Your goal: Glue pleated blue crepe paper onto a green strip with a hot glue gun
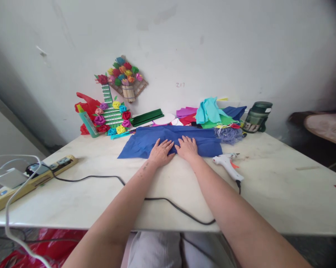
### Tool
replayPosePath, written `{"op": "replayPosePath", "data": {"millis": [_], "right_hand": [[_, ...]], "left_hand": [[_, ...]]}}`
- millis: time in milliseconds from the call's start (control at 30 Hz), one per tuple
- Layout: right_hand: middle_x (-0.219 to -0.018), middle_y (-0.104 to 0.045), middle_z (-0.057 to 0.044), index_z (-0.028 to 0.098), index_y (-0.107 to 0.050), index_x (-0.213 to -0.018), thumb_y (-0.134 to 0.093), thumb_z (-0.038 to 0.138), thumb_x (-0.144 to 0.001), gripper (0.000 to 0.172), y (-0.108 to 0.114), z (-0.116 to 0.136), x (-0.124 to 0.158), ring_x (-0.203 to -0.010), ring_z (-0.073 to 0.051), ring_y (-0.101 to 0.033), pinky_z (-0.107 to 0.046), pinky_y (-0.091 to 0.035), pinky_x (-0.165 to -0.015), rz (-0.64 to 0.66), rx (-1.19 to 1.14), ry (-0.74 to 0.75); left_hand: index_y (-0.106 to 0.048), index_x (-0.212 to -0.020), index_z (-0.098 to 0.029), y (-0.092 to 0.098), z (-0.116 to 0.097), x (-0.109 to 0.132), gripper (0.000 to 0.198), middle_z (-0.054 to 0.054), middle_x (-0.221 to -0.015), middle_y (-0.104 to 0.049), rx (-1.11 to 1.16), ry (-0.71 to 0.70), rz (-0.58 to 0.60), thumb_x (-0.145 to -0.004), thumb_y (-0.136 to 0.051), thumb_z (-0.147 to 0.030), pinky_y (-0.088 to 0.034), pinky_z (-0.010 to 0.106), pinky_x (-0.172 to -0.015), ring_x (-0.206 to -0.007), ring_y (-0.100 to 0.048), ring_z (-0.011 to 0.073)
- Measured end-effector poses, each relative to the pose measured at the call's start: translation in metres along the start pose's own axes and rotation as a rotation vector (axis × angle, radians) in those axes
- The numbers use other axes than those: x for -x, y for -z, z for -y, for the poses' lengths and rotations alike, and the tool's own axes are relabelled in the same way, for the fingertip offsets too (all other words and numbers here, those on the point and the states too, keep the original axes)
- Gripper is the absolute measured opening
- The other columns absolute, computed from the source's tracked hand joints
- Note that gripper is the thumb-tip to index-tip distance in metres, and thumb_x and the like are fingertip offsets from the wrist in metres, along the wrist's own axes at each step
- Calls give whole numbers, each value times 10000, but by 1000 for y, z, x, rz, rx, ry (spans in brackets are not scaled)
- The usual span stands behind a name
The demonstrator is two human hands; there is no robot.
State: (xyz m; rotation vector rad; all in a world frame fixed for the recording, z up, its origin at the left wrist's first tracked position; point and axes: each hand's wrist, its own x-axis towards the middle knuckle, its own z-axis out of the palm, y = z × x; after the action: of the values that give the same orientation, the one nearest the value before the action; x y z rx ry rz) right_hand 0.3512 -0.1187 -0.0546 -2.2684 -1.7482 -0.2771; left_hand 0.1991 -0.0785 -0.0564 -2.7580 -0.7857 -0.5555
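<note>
A wide sheet of blue crepe-like paper [140,140] lies spread on the white table, with some creases in it. My left hand [161,152] rests flat on its middle, fingers stretched out. Close beside it, my right hand [187,148] also lies flat on the sheet, fingers extended. Neither hand grips anything. To the right of the sheet sits a white glue gun [228,164] with an orange trigger, its black cord running across the table under my forearms.
A yellow power strip [56,165] with plugs lies at left. Behind stand a glue bottle [87,122], a flower-trimmed guitar craft [113,115], a green trough-like piece [147,117], folded coloured papers [209,111], shredded purple strands [228,134] and a dark green bottle [258,117].
</note>
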Motion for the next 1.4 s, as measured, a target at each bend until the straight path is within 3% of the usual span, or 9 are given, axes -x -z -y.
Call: {"op": "replayPosePath", "data": {"millis": [233, 433, 533, 667, 833, 967, 1067, 1200, 1400], "right_hand": [[-1279, -496, -135, 159, -471, -1269, -337, 464, -862, 526, 0, -1, 1, -1201, -271, -383, -481, -112, -1020, -24, 16, 67], [-1330, -459, -95, 215, -450, -1296, -432, 406, -813, 520, 11, -6, 0, -1252, -268, -328, -491, -75, -1028, -39, -9, 158], [-1320, -475, -75, 196, -516, -1235, -442, 293, -795, 457, 22, -6, 1, -1238, -242, -345, -457, -71, -1040, -177, -55, 223], [-1133, -610, -85, 151, -606, -1085, -409, 219, -798, 355, 33, 3, 8, -1046, -219, -496, -364, -253, -955, -341, -164, 236], [-999, -646, -75, 168, -613, -961, -337, 219, -839, 306, 34, 16, 18, -902, -193, -551, -266, -353, -743, -333, -251, 183], [-880, -639, -54, 178, -599, -852, -334, 270, -844, 280, 35, 23, 24, -801, -185, -551, -263, -343, -687, -312, -228, 241], [-905, -616, -72, 171, -590, -879, -328, 313, -855, 299, 42, 21, 25, -853, -201, -522, -274, -330, -753, -383, -226, 285], [-1133, -534, -118, 148, -542, -1080, -300, 279, -872, 345, 53, 5, 22, -1034, -238, -435, -311, -272, -874, -549, -226, 92], [-1067, -563, -126, 138, -555, -1051, -386, 175, -781, 320, 44, -15, 9, -995, -259, -450, -348, -279, -849, -518, -218, -148]], "left_hand": [[-557, -1178, -158, 8, 1, -3, 530, 92, -1114, -594, -38, -65, -90, -788, -445, -498, -89, 471, -1100, -1107, -454, 253], [-556, -1184, -166, 6, 2, 0, 495, 79, -1202, -566, -25, -54, -97, -813, -418, -463, -79, 494, -1100, -1191, -391, 268], [-517, -1227, -145, 4, 0, -2, 552, 89, -1268, -525, -11, -54, -73, -802, -421, -483, -85, 495, -1099, -1276, -304, 274], [-470, -1265, -128, 1, -8, -9, 592, 99, -1331, -461, -3, -72, -63, -764, -475, -444, -113, 458, -1106, -1330, -219, 256], [-576, -1134, -129, -8, -17, -21, 405, 114, -1176, -592, 53, -15, -59, -760, -449, -217, -133, 409, -1108, -1197, -440, 214], [-660, -845, -177, -13, -12, -28, 213, 66, -867, -685, 326, 185, -136, -743, -474, -188, -280, 378, -1028, -909, -595, 194], [-607, -614, -172, -13, -5, -32, 227, 20, -570, -599, 660, 495, -249, -766, -453, -240, -435, 294, -712, -615, -566, 160], [-516, -508, -171, -8, -1, -34, 295, -32, -400, -422, 1092, 674, -323, -762, -452, -309, -283, 219, -448, -416, -378, 100], [-406, -507, -181, -6, 1, -33, 264, -72, -409, -305, 1350, 796, -504, -722, -508, -293, -213, 216, -453, -422, -274, 70]]}}
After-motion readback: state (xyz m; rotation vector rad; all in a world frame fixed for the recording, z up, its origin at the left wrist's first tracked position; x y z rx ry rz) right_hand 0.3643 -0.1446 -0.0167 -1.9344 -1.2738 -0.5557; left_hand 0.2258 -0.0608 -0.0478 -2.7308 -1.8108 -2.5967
